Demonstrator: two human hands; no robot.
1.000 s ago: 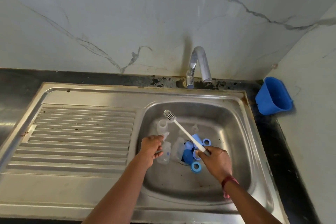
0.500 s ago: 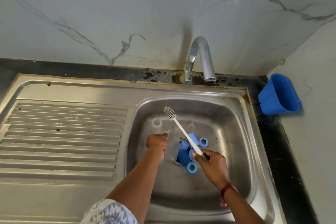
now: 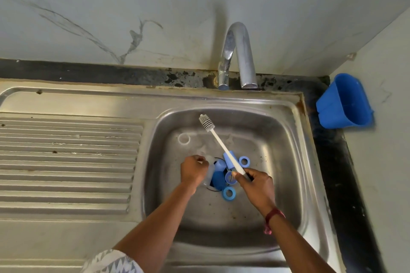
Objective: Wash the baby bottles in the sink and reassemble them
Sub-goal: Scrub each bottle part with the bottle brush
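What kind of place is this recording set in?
Most likely a home kitchen: a steel sink with a ribbed drainboard, a tap behind it, set in a dark counter against a marble-look wall.

Fixtures counted: one sink basin [image 3: 286, 157], one ribbed drainboard [image 3: 66, 162] and one tap [image 3: 238, 55].

Containers counted: one blue tub [image 3: 346, 102].

Tools counted: one bottle brush [image 3: 221, 146].

Loose parts counted:
- Blue rings [image 3: 239, 161] numbered three.
- Blue caps [image 3: 228, 157] appeared to number three. They overlapped in a pile, so this figure was not certain.
- One clear bottle [image 3: 209, 172] was visible.
- One pale ring [image 3: 179, 139] was visible.

Hands numbered two: one left hand [image 3: 194, 172] and one right hand [image 3: 257, 186]. One red wristband [image 3: 274, 215] was counted.
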